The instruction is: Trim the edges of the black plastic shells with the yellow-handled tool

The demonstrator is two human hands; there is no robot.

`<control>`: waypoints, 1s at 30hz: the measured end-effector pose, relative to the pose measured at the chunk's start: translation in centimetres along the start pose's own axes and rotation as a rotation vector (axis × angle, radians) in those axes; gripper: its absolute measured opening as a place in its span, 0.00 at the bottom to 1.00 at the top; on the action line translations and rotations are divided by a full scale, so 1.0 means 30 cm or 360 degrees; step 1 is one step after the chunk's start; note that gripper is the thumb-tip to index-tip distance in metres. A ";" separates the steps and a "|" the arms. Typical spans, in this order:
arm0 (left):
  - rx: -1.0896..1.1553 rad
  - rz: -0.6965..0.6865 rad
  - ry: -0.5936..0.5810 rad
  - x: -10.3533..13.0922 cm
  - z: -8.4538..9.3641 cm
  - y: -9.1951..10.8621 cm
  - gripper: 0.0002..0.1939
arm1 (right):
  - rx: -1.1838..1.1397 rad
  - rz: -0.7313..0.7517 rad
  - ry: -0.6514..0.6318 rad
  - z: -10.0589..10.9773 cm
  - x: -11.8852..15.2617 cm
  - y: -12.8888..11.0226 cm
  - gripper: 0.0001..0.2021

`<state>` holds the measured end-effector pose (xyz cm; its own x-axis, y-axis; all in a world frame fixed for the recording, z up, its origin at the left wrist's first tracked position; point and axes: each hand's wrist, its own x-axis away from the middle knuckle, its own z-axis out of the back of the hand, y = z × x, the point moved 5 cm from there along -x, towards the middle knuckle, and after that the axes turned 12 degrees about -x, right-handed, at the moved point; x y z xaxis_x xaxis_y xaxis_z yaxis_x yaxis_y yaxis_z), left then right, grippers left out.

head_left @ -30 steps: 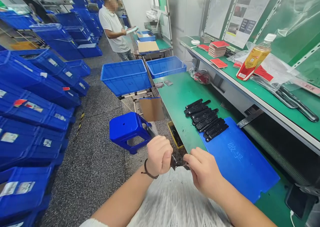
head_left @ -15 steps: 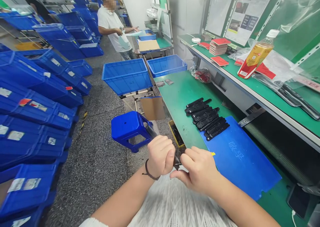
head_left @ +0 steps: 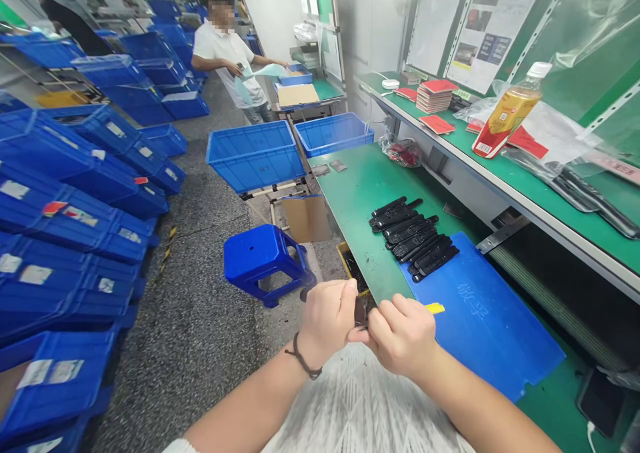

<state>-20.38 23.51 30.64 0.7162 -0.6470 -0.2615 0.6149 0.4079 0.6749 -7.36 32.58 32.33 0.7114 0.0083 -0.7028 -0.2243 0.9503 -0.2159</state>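
Observation:
My left hand (head_left: 330,320) is closed around a dark, long part (head_left: 361,312), mostly hidden by the fingers; one end shows between the two hands. Close against it on the right, my right hand (head_left: 403,333) is curled round a slim tool with a yellow end (head_left: 436,308) poking out behind the knuckles. The tool's working tip is hidden. Both hands are in front of my body at the bench's near edge. Beyond them, several black elongated plastic parts (head_left: 411,234) lie in a row, partly on a blue sheet (head_left: 493,320).
The green bench (head_left: 350,190) runs under a shelf holding red booklets (head_left: 436,96) and a drink bottle (head_left: 510,110). A blue stool (head_left: 255,256) and a yellow bin (head_left: 345,256) stand to the left. Stacked blue crates (head_left: 65,220) line the floor. A co-worker (head_left: 227,63) stands farther back.
My hands have drawn together, with my right thumb now against the left hand. More of the tool's yellow end shows. The co-worker's hands have shifted with the pale sheet.

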 end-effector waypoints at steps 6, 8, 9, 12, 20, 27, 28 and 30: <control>-0.0022 0.0332 -0.0161 -0.052 0.000 -0.032 0.28 | -0.0251 -0.0153 -0.0139 0.001 0.011 0.065 0.09; -0.0058 0.0359 -0.0194 -0.056 -0.002 -0.039 0.28 | -0.0279 -0.0276 -0.0184 -0.001 0.012 0.088 0.07; -0.0068 0.0362 -0.0209 -0.056 -0.005 -0.041 0.28 | -0.0301 -0.0302 -0.0201 -0.002 0.011 0.093 0.09; -0.0080 0.0341 -0.0266 -0.053 -0.020 -0.043 0.29 | -0.0340 -0.0302 -0.0235 -0.007 -0.001 0.094 0.20; -0.0312 0.0321 -0.0374 -0.056 -0.029 -0.012 0.28 | -0.0161 -0.0285 -0.0261 -0.027 -0.046 0.097 0.32; -0.0520 0.0278 -0.0581 -0.058 -0.049 0.001 0.25 | 0.0061 -0.0124 -0.0147 -0.024 -0.041 0.099 0.28; -0.0479 0.0293 -0.0594 -0.057 -0.058 -0.003 0.26 | 0.0099 -0.0098 -0.0134 -0.025 -0.036 0.098 0.27; -0.0359 0.0342 -0.0613 -0.056 -0.082 -0.015 0.26 | 0.0190 -0.0042 -0.0096 -0.028 -0.024 0.095 0.26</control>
<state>-21.04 25.98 29.08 0.6868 -0.7067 0.1698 0.5534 0.6599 0.5082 -9.06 35.04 31.66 0.7556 -0.0021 -0.6550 -0.1265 0.9807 -0.1491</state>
